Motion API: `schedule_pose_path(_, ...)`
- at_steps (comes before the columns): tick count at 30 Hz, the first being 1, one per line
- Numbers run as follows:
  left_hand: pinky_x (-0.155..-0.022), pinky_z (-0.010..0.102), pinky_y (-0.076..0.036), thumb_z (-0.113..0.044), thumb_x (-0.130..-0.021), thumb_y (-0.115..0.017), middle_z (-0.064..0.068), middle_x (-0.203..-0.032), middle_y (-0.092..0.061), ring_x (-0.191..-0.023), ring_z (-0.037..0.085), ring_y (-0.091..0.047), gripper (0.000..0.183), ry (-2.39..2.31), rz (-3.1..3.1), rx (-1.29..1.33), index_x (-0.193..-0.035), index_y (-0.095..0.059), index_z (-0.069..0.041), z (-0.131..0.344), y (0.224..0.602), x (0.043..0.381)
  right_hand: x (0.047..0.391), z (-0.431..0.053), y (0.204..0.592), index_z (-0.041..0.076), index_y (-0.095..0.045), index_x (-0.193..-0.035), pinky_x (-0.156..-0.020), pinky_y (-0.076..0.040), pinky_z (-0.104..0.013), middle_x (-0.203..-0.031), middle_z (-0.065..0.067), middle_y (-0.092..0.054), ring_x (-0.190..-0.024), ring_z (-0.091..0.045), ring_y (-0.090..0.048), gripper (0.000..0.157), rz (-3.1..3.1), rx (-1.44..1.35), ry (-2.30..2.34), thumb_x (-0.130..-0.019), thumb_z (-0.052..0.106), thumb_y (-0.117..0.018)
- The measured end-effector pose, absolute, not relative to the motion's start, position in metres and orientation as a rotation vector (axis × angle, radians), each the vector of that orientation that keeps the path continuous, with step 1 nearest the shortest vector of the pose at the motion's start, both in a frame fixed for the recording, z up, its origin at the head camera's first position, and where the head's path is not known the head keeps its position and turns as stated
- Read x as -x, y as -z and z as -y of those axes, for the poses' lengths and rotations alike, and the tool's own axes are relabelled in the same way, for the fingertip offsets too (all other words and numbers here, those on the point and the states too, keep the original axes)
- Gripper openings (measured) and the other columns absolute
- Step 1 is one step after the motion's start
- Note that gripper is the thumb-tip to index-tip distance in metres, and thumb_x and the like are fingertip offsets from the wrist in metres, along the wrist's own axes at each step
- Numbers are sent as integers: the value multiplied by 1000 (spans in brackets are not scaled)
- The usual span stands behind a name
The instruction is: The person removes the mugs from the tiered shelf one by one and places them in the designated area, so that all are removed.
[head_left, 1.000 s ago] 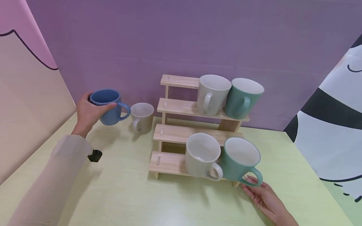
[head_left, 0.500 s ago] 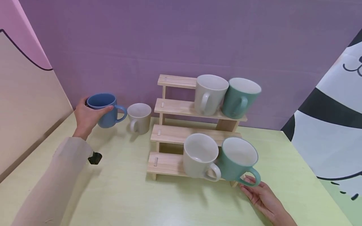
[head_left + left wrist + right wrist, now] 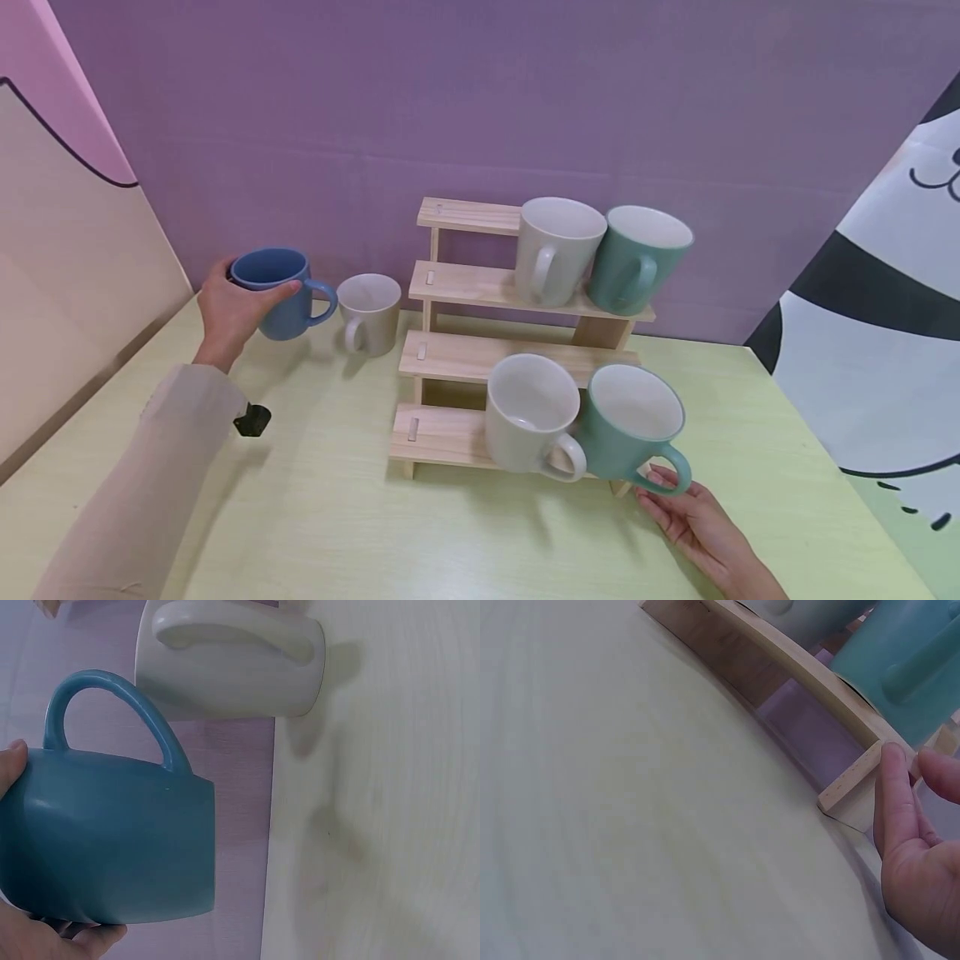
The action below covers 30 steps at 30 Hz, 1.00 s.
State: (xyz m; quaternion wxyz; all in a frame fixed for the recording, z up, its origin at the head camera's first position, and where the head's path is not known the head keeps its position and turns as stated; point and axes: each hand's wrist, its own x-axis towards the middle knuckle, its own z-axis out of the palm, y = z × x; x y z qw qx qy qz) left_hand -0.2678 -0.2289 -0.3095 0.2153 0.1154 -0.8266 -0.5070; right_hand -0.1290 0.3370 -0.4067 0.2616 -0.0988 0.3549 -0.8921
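Note:
In the head view, my left hand (image 3: 236,312) grips a blue mug (image 3: 283,312) by its body, thumb near the rim, handle turned right. The left wrist view has this blue mug (image 3: 112,832) raised above the table. Beside it stands a smaller white mug (image 3: 375,321). My right hand (image 3: 701,525) is at the front right corner of a stepped wooden rack (image 3: 450,433). In the right wrist view, its thumb and index finger (image 3: 900,795) pinch the rack's end by the front leg (image 3: 855,780).
The rack's lowest step bears a white mug (image 3: 525,425) and a green mug (image 3: 626,429). Higher up sit another white mug (image 3: 558,258) and another green mug (image 3: 633,267). A purple backdrop (image 3: 300,100) stands behind the pale table (image 3: 315,517).
Over the first half second, the head view shifted a little and my left hand lowered the blue mug slightly. Since then hardly anything moves. My right hand stays at the rack's corner.

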Motion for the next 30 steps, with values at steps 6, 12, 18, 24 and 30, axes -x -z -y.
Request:
schedule_pose_path(6, -106, 55, -38, -44, -76, -76, 19, -146, -39, -131, 37, -42, 94, 1405, 2286, -314, -147, -28, -4, 229, 310, 268, 129, -337, 407, 2, -64, -113, -96, -49, -26, -113, -13, -67, -107, -20, -65, 33, -973, 269, 2407, -100, -6, -35)
schedule_pose_path(12, -106, 56, -38, -45, -76, -76, 19, -146, -39, -130, 37, -42, 94, 1407, 2281, -317, -147, -29, -4, 230, 310, 268, 129, -337, 406, 3, -64, -114, -96, -49, -26, -113, -13, -67, -107, -19, -65, 34, -981, 285, 2396, -100, -5, -35)
schedule_pose_path(18, -106, 54, -39, -42, -75, -77, 17, -146, -40, -129, 35, -42, 93, 1440, 2248, -339, -146, -30, -5, 230, 313, 269, 129, -337, 405, 4, -65, -112, -96, -49, -27, -112, -13, -68, -106, -19, -65, 33, -990, 240, 2402, -100, -5, -35)
schedule_pose_path(24, -107, 52, -38, -42, -75, -77, 17, -147, -38, -132, 35, -41, 95, 1451, 2235, -366, -147, -27, -5, 230, 318, 272, 129, -338, 405, 4, -65, -112, -96, -49, -27, -113, -13, -68, -107, -20, -65, 34, -980, 228, 2410, -100, -5, -35)
schedule_pose_path(30, -108, 53, -37, -43, -76, -76, 18, -148, -37, -132, 36, -40, 95, 1459, 2255, -377, -148, -26, -5, 230, 325, 275, 129, -338, 407, 3, -64, -115, -97, -48, -26, -115, -13, -66, -109, -20, -64, 36, -982, 274, 2405, -100, -6, -34)
